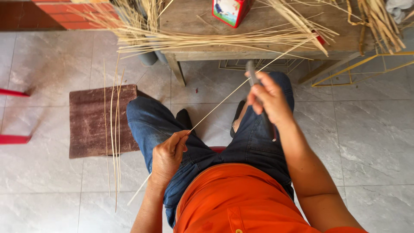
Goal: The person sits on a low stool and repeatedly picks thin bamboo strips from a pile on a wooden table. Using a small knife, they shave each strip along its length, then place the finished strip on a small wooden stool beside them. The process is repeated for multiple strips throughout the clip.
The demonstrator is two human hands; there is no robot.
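Observation:
I sit in blue jeans and an orange shirt. My left hand [168,156] pinches a long thin pale strip [224,101] over my left knee; the strip slants up and to the right towards the wooden table [258,54]. Its lower end pokes out behind my hand towards the floor. My right hand [269,99] is raised above my right knee, fingers closed round a dark knife [252,73] whose blade points up and meets the strip.
Bundles of pale strips [207,39] lie across the table beside a red tin [230,11]. Several loose strips [114,138] rest on a brown wooden board [90,123] on the tiled floor at left. A yellow wire frame [366,69] stands at the right.

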